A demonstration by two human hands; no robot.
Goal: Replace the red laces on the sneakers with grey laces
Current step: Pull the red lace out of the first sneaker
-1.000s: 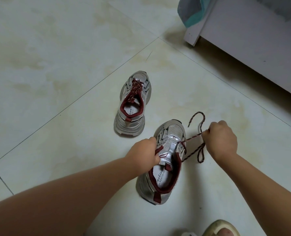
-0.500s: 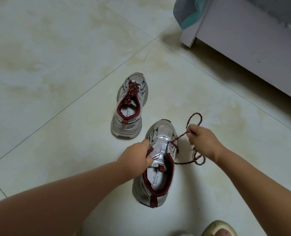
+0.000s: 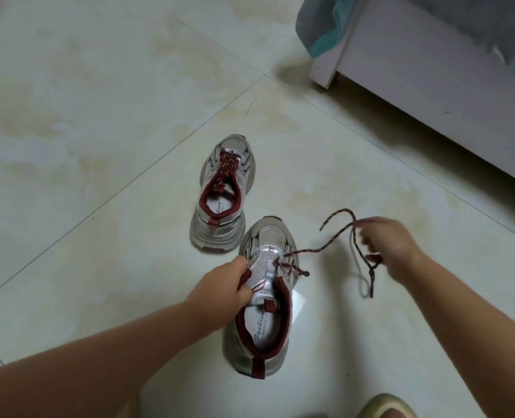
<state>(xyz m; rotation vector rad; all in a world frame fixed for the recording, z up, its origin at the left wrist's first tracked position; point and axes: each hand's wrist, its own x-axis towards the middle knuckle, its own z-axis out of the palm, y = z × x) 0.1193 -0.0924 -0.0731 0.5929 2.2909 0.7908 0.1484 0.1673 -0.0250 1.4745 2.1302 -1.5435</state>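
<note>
The left hand [image 3: 227,286] grips the near sneaker [image 3: 263,297] by its tongue; the right hand [image 3: 393,248] pinches its red lace [image 3: 334,239], pulled sideways

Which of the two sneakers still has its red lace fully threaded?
The far sneaker, which no hand touches. The near sneaker has its red lace mostly pulled out.

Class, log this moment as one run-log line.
left hand grips near sneaker | right hand pulls red lace | far sneaker laced
</note>
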